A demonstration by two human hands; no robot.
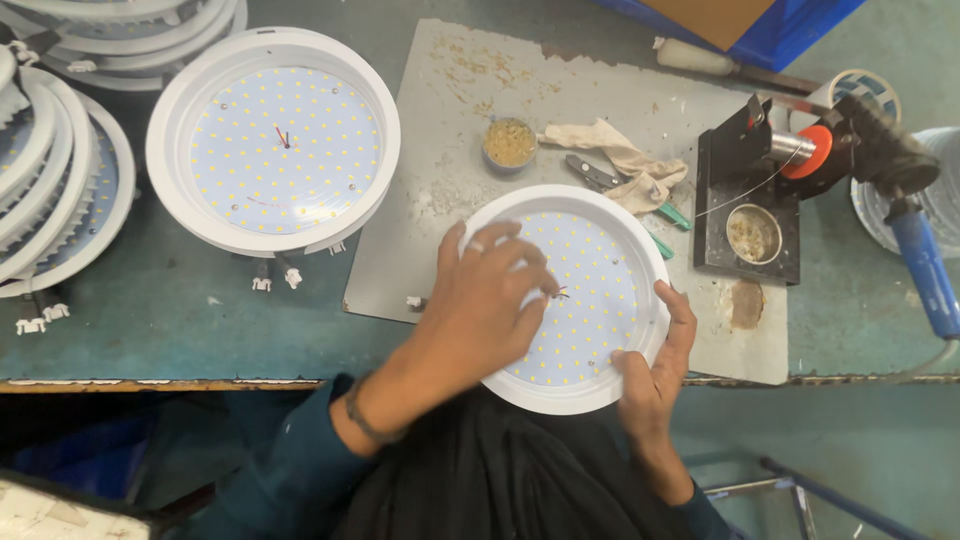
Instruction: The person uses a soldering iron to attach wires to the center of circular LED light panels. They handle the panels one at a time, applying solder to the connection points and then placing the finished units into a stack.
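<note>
we have the round white led lamp at the near edge of the bench, its near rim hanging just past the edge, the rest lying on the grey mat. left hand lies across the lamp's left half, fingers curled, fingertips pinching the short red and dark wires at the centre of the led board. right hand grips the lamp's near-right rim, thumb inside on the board, fingers spread up the outer wall.

open room: bare bench left of the mat, between it and the second lamp, which sits far left with its own wires standing up at centre. stacked lamp housings crowd the left edge. right side is tight: the soldering iron on its black stand sits just beside the lamp.

containers: a small round tin on the mat, far of the lamp, full of yellowish grainy stuff. a round cup set in the stand, contents brownish, unclear. a rag and pliers lie between tin and stand.
</note>
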